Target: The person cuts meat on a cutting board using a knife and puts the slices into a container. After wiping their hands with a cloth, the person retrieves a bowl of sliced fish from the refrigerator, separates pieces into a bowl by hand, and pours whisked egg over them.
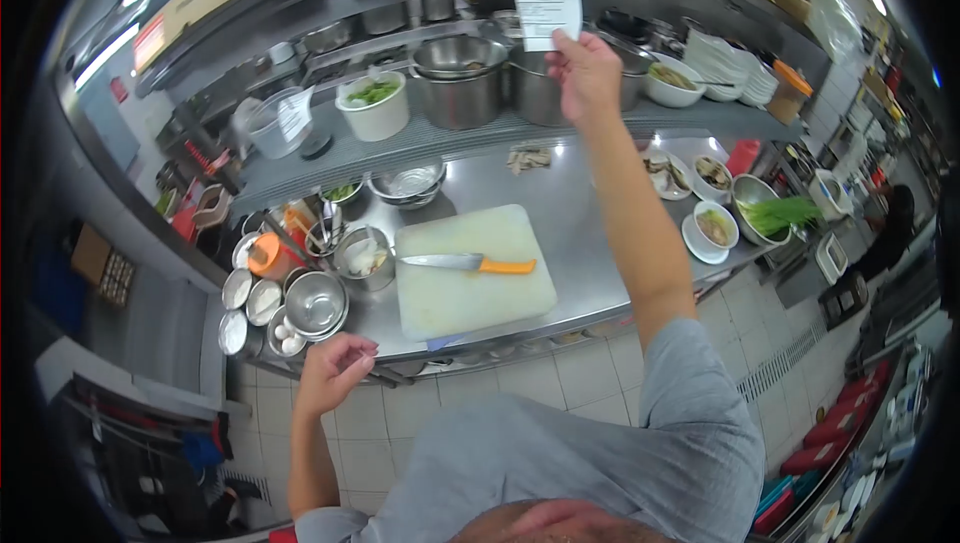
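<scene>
Paper slip point(546, 11): we are holding it up by its lower edge in the right hand point(585, 78), fingers pinched closed, far above the shelf point(420, 143). It looks light, thin and floppy, tearing easily. The left hand point(335, 371) is hanging loosely curled and empty, near the bowls point(315, 303). A knife point(468, 264) is lying on the cutting board point(470, 303); pots point(460, 83) are crowding the shelf just below the slip.

A cutting board point(470, 278) lies on the near counter point(590, 213) with a knife point(468, 263) on it. Left of the board stand metal bowls point(315, 303). On the far shelf point(330, 158) behind sit large pots point(460, 78), with a paper slip point(547, 11) held up at their right.
</scene>
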`<state>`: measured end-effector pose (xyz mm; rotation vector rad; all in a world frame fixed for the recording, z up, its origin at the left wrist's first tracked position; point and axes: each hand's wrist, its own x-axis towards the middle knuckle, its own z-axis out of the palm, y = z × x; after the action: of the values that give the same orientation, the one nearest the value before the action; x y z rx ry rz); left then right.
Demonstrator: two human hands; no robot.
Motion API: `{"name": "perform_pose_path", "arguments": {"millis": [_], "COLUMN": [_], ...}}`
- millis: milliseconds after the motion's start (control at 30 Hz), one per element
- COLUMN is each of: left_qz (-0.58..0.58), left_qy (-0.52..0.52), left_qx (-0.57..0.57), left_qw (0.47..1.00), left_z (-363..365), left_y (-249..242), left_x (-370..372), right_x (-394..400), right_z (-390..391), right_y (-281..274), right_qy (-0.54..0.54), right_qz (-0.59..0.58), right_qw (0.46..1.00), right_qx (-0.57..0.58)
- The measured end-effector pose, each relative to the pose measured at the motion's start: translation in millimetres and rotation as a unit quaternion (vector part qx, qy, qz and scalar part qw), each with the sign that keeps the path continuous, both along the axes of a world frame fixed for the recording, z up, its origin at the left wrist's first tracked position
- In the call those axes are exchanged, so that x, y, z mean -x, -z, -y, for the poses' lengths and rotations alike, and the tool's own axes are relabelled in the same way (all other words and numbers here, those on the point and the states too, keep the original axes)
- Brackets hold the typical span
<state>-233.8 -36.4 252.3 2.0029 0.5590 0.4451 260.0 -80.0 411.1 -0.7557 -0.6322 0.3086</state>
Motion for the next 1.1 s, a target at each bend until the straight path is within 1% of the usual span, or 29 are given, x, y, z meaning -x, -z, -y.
{"name": "perform_pose_path", "arguments": {"millis": [133,233,333,367,500,567,633,700,767,800,833,867,900,933,967,1000,1033,1100], "left_qz": [0.033,0.047,0.05,0.046,0.043,0.05,0.064,0.066,0.06,0.098,0.136,0.172,0.214,0.297,0.371,0.343,0.319,0.273], "left_qy": [-0.009,-0.015,-0.031,-0.036,-0.053,-0.056,-0.05,-0.039,-0.026,-0.011,0.002,0.015,0.089,0.201,0.297,0.328,0.366,0.411], "left_qx": [-0.002,-0.008,-0.012,-0.013,-0.002,0.01,-0.018,-0.021,-0.004,0.042,0.088,0.134,0.203,0.358,0.492,0.608,0.625,0.692], "left_qw": [0.999,0.999,0.998,0.998,0.998,0.997,0.997,0.997,0.998,0.994,0.987,0.976,0.951,0.862,0.729,0.637,0.612,0.527], "left_z": [5,1,-1,-2,-6,-6,-8,-10,-15,-14,-10,-6,-8,1,16,32,50,87], "left_y": [-13,-6,-2,-2,-1,0,3,6,10,6,-1,-7,-4,-7,-8,0,4,-4], "left_x": [6,25,47,54,71,74,74,73,69,61,47,36,29,13,-3,-10,-18,-24], "right_x": [65,94,104,105,101,112,122,124,150,170,192,206,217,232,251,270,286,310], "right_z": [-60,-90,-111,-116,-125,-109,-96,-87,-65,-55,-41,-39,-32,-21,-10,7,27,64], "right_y": [-11,-30,-47,-52,-57,-57,-40,0,51,79,101,139,172,199,223,235,242,253], "right_qy": [-0.026,-0.026,-0.007,0.022,0.03,0.04,0.059,0.089,0.067,0.008,-0.078,-0.15,-0.184,-0.191,-0.206,-0.221,-0.242,-0.316], "right_qz": [0.004,-0.004,-0.008,0.004,-0.004,0.008,0.03,0.06,0.18,0.194,0.162,0.156,0.167,0.167,0.168,0.179,0.189,0.127], "right_qw": [1.0,1.0,1.0,1.0,0.999,0.999,0.998,0.994,0.977,0.973,0.96,0.949,0.928,0.915,0.898,0.894,0.887,0.878], "right_qx": [-0.008,-0.002,-0.012,-0.007,-0.011,0.004,0.008,-0.002,0.096,0.121,0.217,0.228,0.277,0.314,0.35,0.346,0.344,0.338]}}
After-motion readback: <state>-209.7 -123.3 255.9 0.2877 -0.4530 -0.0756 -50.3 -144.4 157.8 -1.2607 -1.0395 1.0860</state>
